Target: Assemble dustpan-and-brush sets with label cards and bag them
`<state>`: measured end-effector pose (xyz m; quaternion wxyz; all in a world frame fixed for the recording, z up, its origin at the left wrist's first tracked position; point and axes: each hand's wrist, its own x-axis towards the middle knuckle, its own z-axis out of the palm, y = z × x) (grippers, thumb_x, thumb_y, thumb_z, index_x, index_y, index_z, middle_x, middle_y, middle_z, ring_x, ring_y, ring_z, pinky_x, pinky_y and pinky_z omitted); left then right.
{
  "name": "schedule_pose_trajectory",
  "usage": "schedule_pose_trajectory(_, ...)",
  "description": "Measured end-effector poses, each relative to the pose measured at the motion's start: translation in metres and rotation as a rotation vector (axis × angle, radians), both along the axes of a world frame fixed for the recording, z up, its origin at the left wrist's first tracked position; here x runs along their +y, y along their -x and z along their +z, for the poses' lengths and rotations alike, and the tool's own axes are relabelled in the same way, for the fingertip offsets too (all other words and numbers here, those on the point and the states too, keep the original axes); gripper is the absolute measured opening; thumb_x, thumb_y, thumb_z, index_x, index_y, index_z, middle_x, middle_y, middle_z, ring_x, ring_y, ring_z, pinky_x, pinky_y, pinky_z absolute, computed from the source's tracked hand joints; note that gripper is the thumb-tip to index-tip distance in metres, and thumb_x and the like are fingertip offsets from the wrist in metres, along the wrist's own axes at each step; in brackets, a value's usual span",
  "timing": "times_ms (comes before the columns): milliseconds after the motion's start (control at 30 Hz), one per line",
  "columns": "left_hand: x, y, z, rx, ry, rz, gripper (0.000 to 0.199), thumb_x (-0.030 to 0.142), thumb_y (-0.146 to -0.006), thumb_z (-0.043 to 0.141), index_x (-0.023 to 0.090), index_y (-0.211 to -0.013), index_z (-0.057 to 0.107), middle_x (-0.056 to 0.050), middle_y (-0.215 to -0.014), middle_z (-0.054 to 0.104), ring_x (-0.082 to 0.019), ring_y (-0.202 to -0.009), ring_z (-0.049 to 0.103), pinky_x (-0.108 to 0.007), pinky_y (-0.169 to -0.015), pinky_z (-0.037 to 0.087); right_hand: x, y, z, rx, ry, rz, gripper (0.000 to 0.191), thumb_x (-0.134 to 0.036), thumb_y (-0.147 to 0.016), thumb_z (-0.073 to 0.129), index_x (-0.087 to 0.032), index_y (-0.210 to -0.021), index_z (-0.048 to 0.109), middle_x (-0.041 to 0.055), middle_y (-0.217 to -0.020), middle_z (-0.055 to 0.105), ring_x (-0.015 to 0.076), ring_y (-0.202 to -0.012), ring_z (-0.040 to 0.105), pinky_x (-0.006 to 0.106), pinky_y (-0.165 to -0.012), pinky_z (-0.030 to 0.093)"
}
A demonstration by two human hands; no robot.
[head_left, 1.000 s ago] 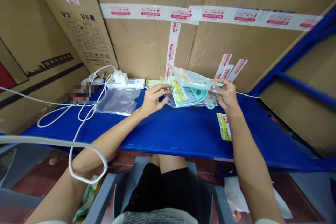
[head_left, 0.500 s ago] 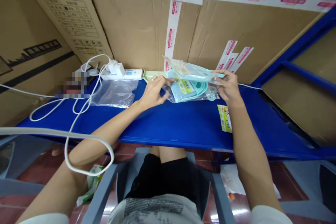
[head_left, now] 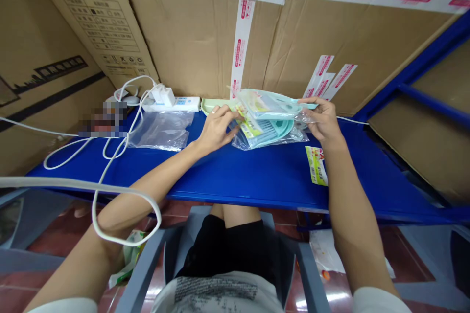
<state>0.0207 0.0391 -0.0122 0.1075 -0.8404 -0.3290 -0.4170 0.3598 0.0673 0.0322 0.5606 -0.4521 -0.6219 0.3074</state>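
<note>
My right hand (head_left: 320, 118) grips the end of an upper light-blue brush-and-dustpan set (head_left: 273, 103) in a clear bag, raised over another. Beneath it is a lower bagged light-blue brush-and-dustpan set (head_left: 277, 129), with pale bristles showing. A yellow-green label card (head_left: 251, 126) shows at its left end. Closed at that end, my left hand (head_left: 220, 128) has thumb and fingers on the lower set's bag edge by the card. Behind my left hand lies a pale green plastic piece (head_left: 210, 104), partly hidden. Another yellow-green label card (head_left: 316, 164) rests on the blue table (head_left: 249, 181) beside my right forearm.
A flat clear plastic bag (head_left: 161, 129) lies left of my left hand. Behind it is a white power strip (head_left: 187, 103) with plugs. A looping white cable (head_left: 99, 188) crosses the left side over my forearm. Cardboard (head_left: 198, 44) walls the back; a blue frame bar (head_left: 411, 63) stands right.
The upper set has tilted and settled flatter over the lower one, whose bristles now show more. My left hand has shifted slightly left and down; my right hand has moved slightly right.
</note>
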Motion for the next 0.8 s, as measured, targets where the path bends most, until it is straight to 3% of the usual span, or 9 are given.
schedule_pose_trajectory(67, 0.002, 0.005, 0.002, -0.034, -0.022, 0.014, 0.036, 0.017, -0.092, 0.059, 0.022, -0.128, 0.056, -0.008, -0.104, 0.078, -0.031, -0.099, 0.067, -0.051, -0.090, 0.049, 0.001, -0.009, 0.001, 0.046, -0.023, 0.009, 0.031, -0.039, -0.073, 0.090, -0.024, -0.096, 0.076, 0.0046, -0.098, 0.079, 0.0242, -0.092, 0.077, 0.042, -0.084, 0.066)
schedule_pose_trajectory(167, 0.003, 0.011, 0.007, -0.021, 0.016, 0.008, 0.073, 0.015, -0.086, 0.064, 0.023, -0.155, 0.041, -0.006, -0.104, 0.079, -0.034, -0.105, 0.065, -0.053, -0.097, 0.046, 0.002, -0.022, 0.003, 0.095, -0.055, 0.083, 0.037, -0.037, -0.064, 0.097, -0.023, -0.093, 0.079, 0.0041, -0.095, 0.080, 0.0214, -0.083, 0.076, 0.037, -0.077, 0.066)
schedule_pose_trajectory(267, 0.003, 0.012, 0.009, 0.031, 0.032, -0.087, 0.095, 0.018, -0.085, 0.066, 0.022, -0.169, 0.021, -0.006, -0.100, 0.078, -0.033, -0.102, 0.064, -0.051, -0.094, 0.045, 0.001, -0.025, 0.004, 0.055, -0.063, 0.184, 0.040, -0.038, -0.058, 0.103, -0.022, -0.089, 0.082, 0.0065, -0.099, 0.082, 0.0230, -0.086, 0.077, 0.035, -0.077, 0.066)
schedule_pose_trajectory(333, 0.004, 0.010, 0.008, 0.067, -0.012, -0.151, 0.091, 0.017, -0.088, 0.064, 0.022, -0.170, 0.024, -0.005, -0.094, 0.077, -0.031, -0.098, 0.062, -0.047, -0.089, 0.044, 0.001, -0.023, 0.004, 0.013, -0.074, 0.231, 0.041, -0.039, -0.056, 0.105, -0.022, -0.086, 0.083, 0.0077, -0.100, 0.083, 0.0252, -0.090, 0.077, 0.037, -0.079, 0.066)
schedule_pose_trajectory(500, 0.006, 0.006, 0.002, 0.110, -0.136, -0.111, 0.057, 0.011, -0.091, 0.060, 0.027, -0.145, 0.064, -0.004, -0.078, 0.071, -0.028, -0.090, 0.060, -0.042, -0.080, 0.039, 0.000, -0.015, 0.005, 0.032, -0.070, 0.250, 0.041, -0.041, -0.053, 0.106, -0.024, -0.083, 0.084, 0.0072, -0.098, 0.083, 0.0251, -0.089, 0.077, 0.037, -0.077, 0.066)
schedule_pose_trajectory(800, 0.004, 0.004, 0.000, 0.019, -0.172, -0.176, 0.047, 0.012, -0.089, 0.067, 0.021, -0.135, 0.067, -0.004, -0.087, 0.075, -0.025, -0.086, 0.061, -0.041, -0.079, 0.041, -0.001, -0.015, 0.004, 0.071, -0.037, 0.237, 0.044, -0.042, -0.051, 0.107, -0.024, -0.083, 0.084, 0.0075, -0.100, 0.083, 0.0239, -0.088, 0.076, 0.033, -0.071, 0.063)
